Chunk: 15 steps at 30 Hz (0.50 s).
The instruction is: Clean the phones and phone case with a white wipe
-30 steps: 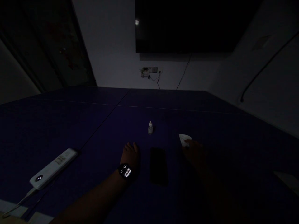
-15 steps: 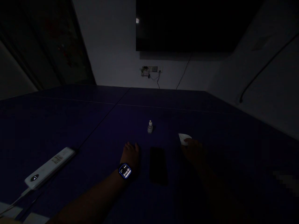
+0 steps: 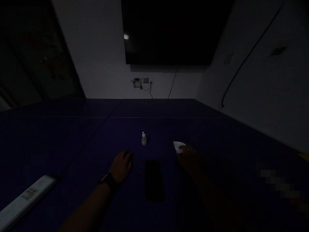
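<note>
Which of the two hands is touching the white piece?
The right hand: its fingers are on the white piece. The left hand, with the watch at its wrist, lies apart from it.

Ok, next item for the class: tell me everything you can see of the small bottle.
The small bottle stands upright on the dark blue table, beyond the phone and slightly left of it. Its short, rounded body looks clear, plastic or glass, with a white top ending in a narrow tip. Pale patches show on the body; whether they are a label or contents is too dim to tell. Neither hand touches it.
</note>
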Each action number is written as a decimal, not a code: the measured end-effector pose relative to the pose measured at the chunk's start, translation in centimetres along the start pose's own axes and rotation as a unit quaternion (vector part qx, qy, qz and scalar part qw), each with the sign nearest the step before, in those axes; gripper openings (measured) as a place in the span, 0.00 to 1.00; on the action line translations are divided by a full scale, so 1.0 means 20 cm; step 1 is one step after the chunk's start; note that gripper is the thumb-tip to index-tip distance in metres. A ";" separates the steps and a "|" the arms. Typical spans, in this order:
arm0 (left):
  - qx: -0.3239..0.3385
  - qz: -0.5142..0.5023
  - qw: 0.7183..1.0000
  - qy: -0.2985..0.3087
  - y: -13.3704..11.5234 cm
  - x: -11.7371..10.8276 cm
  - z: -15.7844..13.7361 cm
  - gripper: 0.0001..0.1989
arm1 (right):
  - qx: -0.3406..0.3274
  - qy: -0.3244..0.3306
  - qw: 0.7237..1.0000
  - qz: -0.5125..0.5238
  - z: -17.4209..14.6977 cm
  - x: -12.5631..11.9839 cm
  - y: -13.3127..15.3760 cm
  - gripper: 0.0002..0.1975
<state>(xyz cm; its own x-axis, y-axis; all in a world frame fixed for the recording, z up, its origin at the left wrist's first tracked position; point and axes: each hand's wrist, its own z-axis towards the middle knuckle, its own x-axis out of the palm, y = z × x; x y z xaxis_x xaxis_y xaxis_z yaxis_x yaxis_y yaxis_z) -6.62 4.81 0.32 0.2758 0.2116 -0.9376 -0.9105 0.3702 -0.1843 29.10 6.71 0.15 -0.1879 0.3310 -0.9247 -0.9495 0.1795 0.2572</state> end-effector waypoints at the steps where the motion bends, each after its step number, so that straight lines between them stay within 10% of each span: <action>1: 0.002 0.001 1.000 -0.002 0.00 0.01 0.00 0.21 | 0.004 -0.006 1.000 0.001 0.00 0.00 0.00 0.19; 15: -0.008 -0.014 1.000 -0.002 0.02 0.03 0.01 0.20 | 0.034 -0.065 0.997 -0.019 -0.02 -0.01 0.02 0.28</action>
<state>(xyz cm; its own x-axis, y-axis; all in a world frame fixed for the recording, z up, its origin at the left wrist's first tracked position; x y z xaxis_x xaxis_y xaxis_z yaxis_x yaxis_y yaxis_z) -6.76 5.15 -0.22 0.3026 0.2057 -0.9307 -0.9070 0.3622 -0.2148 28.69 6.40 0.30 -0.1145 0.4397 -0.8908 -0.9352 0.2546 0.2459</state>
